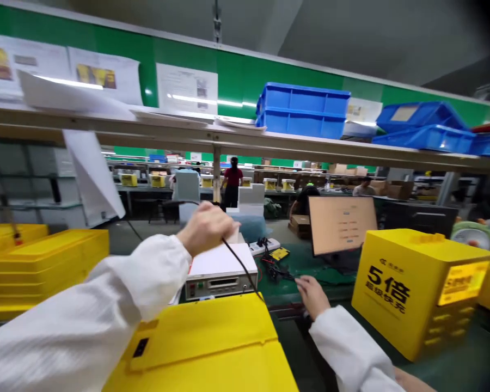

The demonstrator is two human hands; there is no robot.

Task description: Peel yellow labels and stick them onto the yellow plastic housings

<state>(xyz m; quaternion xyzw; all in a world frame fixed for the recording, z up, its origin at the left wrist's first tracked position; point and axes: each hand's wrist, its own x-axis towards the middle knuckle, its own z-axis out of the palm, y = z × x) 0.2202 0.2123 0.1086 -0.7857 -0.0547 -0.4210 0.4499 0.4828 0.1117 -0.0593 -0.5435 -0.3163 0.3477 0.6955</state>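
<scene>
My left hand (pixel 208 226) is raised above the near yellow box and closed around a black cable (pixel 240 262). The cable hangs from the fist down to the box's far edge, and another end sticks out to the left. Lying right below, the yellow box (pixel 212 332) has a black socket (pixel 141 347) at its left side. My right hand (pixel 313 295) reaches low over the green bench, its fingers pinched on a thin black lead at the edge of a tangle of black leads (pixel 275 269). The pinched tips are small and slightly blurred.
A white-topped instrument (pixel 222 272) stands behind the near box, with a power strip (pixel 264 246) beside it. To the right are a monitor (pixel 343 223) and a printed yellow box (pixel 408 294). Yellow boxes (pixel 65 261) stack at left. Blue bins (pixel 304 109) sit on the overhead shelf.
</scene>
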